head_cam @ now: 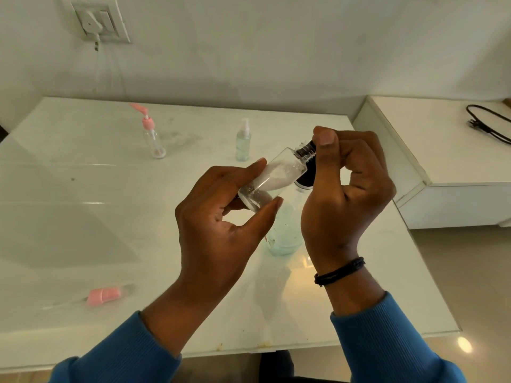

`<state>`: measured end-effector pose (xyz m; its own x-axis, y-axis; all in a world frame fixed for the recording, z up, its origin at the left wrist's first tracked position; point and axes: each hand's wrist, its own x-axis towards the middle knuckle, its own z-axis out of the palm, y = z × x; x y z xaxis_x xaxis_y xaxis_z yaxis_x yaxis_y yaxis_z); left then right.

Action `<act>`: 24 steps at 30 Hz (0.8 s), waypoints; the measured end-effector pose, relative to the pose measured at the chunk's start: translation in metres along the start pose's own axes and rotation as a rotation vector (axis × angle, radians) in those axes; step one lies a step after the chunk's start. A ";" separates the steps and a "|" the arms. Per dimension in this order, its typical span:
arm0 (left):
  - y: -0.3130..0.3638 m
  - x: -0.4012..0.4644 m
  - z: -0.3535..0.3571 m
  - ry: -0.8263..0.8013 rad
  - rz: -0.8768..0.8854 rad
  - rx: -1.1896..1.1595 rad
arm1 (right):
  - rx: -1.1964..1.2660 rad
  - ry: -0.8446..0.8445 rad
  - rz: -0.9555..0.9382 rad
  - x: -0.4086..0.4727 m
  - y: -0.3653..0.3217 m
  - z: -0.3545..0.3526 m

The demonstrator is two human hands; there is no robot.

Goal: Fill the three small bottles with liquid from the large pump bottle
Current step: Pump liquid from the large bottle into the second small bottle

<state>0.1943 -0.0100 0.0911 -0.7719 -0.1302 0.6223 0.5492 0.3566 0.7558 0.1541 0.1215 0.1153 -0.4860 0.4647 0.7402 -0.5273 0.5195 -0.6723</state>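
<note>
Both hands are working one small clear bottle [272,179]: my left hand [221,217] is pinching its body, tilted, while my right hand [348,186] is gripping the dark cap [311,146], apparently unscrewing it. Beneath it, the large pump bottle [284,236] is holding bluish liquid.

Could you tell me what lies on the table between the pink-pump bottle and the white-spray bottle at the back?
Nothing: in the head view, the table is bare between pink-pump bottle and white-spray bottle.

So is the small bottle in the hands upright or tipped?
Tipped: the small bottle leans, neck up-right at the right hand, base in the left hand.
</note>
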 end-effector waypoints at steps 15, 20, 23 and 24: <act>-0.002 -0.001 -0.001 -0.004 -0.013 0.014 | 0.021 -0.018 0.009 -0.005 0.002 0.001; 0.001 0.000 -0.002 -0.002 -0.026 -0.027 | -0.004 -0.016 -0.008 -0.001 0.000 -0.001; 0.001 -0.001 -0.001 -0.007 -0.022 -0.004 | 0.018 -0.014 0.008 -0.004 0.002 0.000; 0.001 -0.001 0.000 -0.008 -0.025 0.004 | 0.026 -0.012 0.015 -0.005 0.003 0.001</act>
<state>0.1956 -0.0099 0.0912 -0.7876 -0.1319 0.6019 0.5287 0.3569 0.7701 0.1545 0.1200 0.1099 -0.5018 0.4635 0.7303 -0.5377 0.4942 -0.6831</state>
